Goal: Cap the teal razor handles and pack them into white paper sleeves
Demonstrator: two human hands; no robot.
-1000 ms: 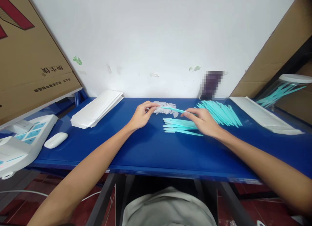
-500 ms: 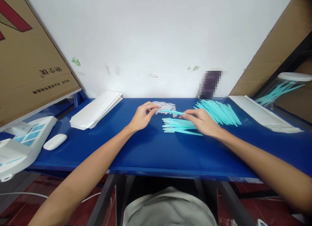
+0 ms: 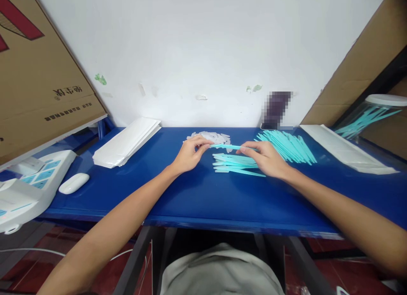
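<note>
My left hand (image 3: 190, 153) and my right hand (image 3: 265, 157) together hold one thin teal plastic stick (image 3: 227, 147) level above the blue table (image 3: 197, 193). The left fingers pinch its left tip, where a small clear cap seems to sit. The right fingers pinch its right end. Just below lies a small row of teal sticks (image 3: 237, 164). Behind the left hand is a heap of small clear caps (image 3: 213, 137). A larger pile of teal sticks (image 3: 288, 146) lies to the right of my right hand.
A stack of white paper sleeves (image 3: 127, 141) lies at the back left, another white stack (image 3: 343, 153) at the right. A white mouse (image 3: 73, 183) and a white machine (image 3: 25, 185) sit at the left. A clear jar with teal sticks (image 3: 370, 117) stands far right. Cardboard boxes lean on both sides.
The stick held between both hands has dropped slightly and levelled out, and my left fingers have closed in on its left tip. Both hands stay in nearly the same place.
</note>
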